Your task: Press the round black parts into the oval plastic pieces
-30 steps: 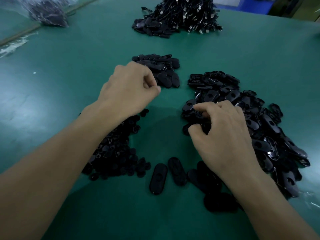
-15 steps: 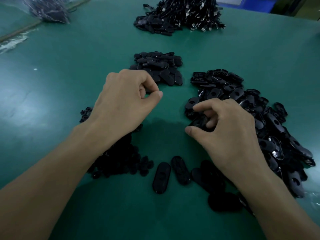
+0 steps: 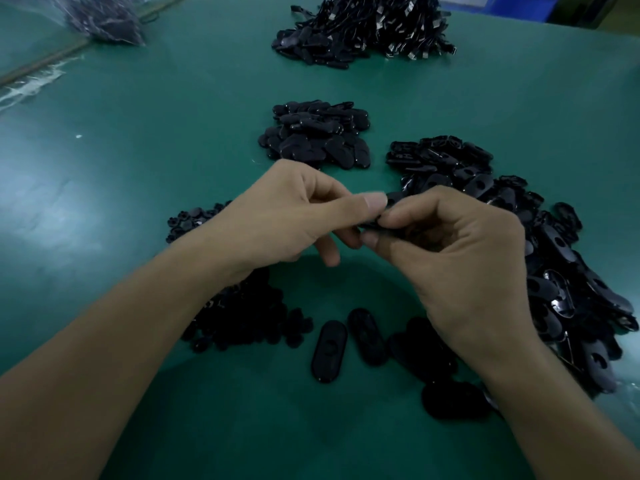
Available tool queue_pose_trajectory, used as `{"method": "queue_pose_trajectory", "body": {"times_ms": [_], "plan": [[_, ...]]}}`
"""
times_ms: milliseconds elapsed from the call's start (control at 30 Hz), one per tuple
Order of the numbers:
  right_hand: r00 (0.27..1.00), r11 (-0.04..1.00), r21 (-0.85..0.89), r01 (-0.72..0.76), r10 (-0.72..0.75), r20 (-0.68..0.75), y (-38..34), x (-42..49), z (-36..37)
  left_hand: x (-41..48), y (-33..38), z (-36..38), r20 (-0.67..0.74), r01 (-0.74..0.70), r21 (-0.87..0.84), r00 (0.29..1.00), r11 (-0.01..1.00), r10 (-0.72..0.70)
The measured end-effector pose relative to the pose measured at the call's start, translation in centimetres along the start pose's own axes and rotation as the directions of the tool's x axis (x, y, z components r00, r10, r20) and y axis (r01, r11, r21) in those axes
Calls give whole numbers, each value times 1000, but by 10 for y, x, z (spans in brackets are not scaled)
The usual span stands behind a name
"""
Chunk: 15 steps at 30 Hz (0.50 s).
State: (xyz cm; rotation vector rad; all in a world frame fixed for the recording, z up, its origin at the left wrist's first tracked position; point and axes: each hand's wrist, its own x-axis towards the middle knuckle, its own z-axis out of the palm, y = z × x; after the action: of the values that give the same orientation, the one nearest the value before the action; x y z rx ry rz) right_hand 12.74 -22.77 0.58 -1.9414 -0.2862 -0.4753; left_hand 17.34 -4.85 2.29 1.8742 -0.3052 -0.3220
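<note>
Both hands meet above the green table (image 3: 173, 140). The left hand (image 3: 287, 216) pinches one end of a black oval piece (image 3: 369, 225) between thumb and forefinger, and the right hand (image 3: 457, 258) clamps the other end with curled fingers. Whether a round part sits in it is hidden. Round black parts (image 3: 242, 317) lie heaped under the left wrist, and a heap of oval pieces (image 3: 554, 258) lies at the right. A clear plastic bag (image 3: 104, 19) at far left holds dark parts, too blurred to name
</note>
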Motion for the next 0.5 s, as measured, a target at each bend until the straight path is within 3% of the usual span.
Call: {"method": "queue_pose_trajectory", "body": {"times_ms": [100,200,333,433,500], "plan": [[1000,994,-103,23,-24,-15,0,-3,1,1,-1,-3,14,-31,-117,999,993,33],[998,973,-232,-23,34,45,4,-5,1,6,-5,-7,-178,-43,-268,984,962,-6],[965,923,-383,38,65,254,0,-3,8,13,-11,-15,-433,-87,-361,897,928,-85],[884,895,-431,118,103,456,-10,0,17,14,-11,-15,-474,-119,-370,877,922,-76],[845,883,-449,138,132,518,-16,2,23,14,-9,-14,-478,-132,-371,876,919,-67]]}}
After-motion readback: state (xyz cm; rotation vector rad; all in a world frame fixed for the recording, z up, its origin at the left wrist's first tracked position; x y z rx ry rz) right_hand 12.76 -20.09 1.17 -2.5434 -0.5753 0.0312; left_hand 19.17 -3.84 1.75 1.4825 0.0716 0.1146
